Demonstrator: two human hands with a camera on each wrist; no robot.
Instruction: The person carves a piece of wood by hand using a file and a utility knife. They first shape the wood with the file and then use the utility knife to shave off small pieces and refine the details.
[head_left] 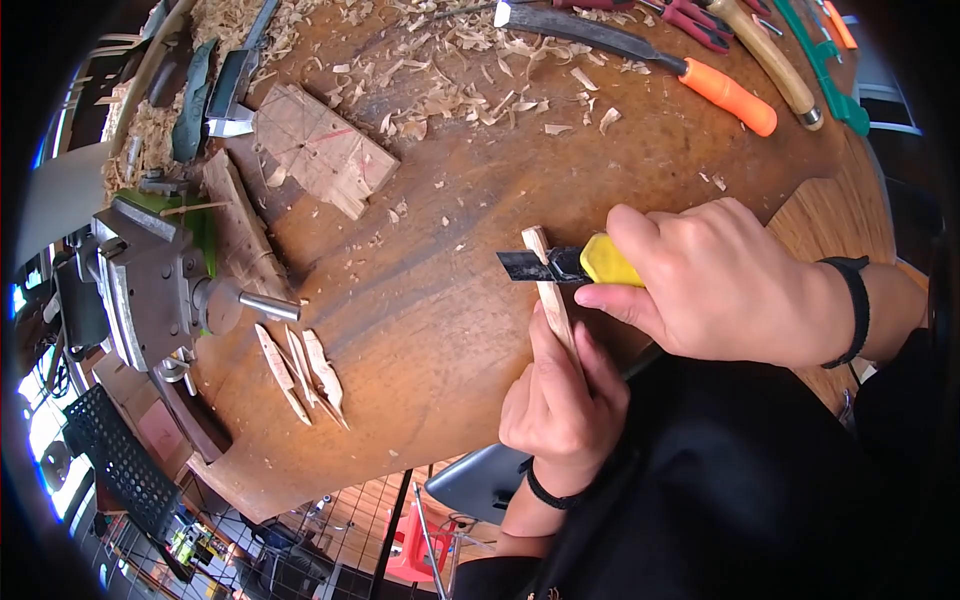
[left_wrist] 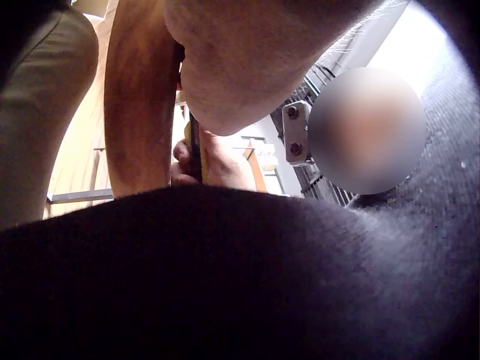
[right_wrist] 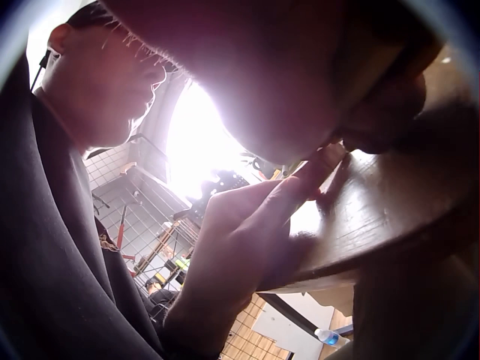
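My left hand [head_left: 565, 405] grips the lower part of a slim wooden stick [head_left: 556, 312] over the near side of the workbench. In my right hand [head_left: 715, 280] is a yellow utility knife [head_left: 608, 262], its dark blade [head_left: 522, 265] pointing left. The blade lies across the stick near its upper end. From the right wrist view, the left hand [right_wrist: 244, 225] shows from the side with fingertips on the stick. Mostly the underside of a hand [left_wrist: 247, 67] fills the top of the left wrist view, hiding the work.
A metal vise [head_left: 150, 280] is at the bench's left edge, with several carved slivers [head_left: 322, 375] near it. Beyond lie a marked wooden board [head_left: 325, 150], scattered shavings [head_left: 440, 75], an orange-handled chisel [head_left: 725, 95] and a wooden-handled tool [head_left: 775, 65]. The bench edge [head_left: 370, 470] curves close to the body.
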